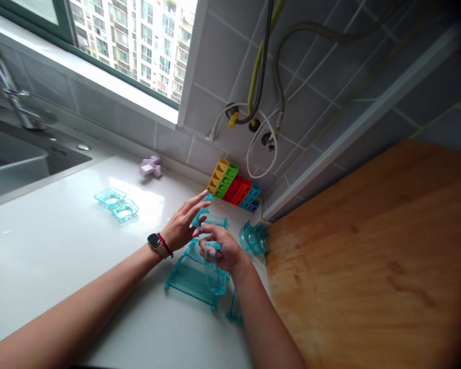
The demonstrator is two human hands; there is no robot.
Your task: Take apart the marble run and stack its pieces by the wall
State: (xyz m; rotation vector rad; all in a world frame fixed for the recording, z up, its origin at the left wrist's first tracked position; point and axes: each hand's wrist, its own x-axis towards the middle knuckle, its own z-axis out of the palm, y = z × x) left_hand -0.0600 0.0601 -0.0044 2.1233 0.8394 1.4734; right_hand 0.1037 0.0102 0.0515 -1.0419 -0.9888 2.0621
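Observation:
My right hand [226, 249] is closed around a narrow, translucent teal plastic piece [212, 274], which hangs below the fingers. Beside it, my left hand [181, 225] has its fingers stretched out and apart, with a watch on the wrist. Just past the left fingertips lie more teal plastic parts [216, 221]; whether the fingers touch them I cannot tell. Under both hands a larger teal frame-like piece [190, 282] rests on the white counter. Another teal part [235, 307] is partly hidden by my right forearm.
Toward the wall stand colourful toy-like blocks [236, 189] and a lilac faceted piece [151, 166]. A flat teal piece with two round holes [125, 210] lies left. Curved teal parts [253, 237] sit near a wooden board [369, 256]. The sink [57, 171] is far left.

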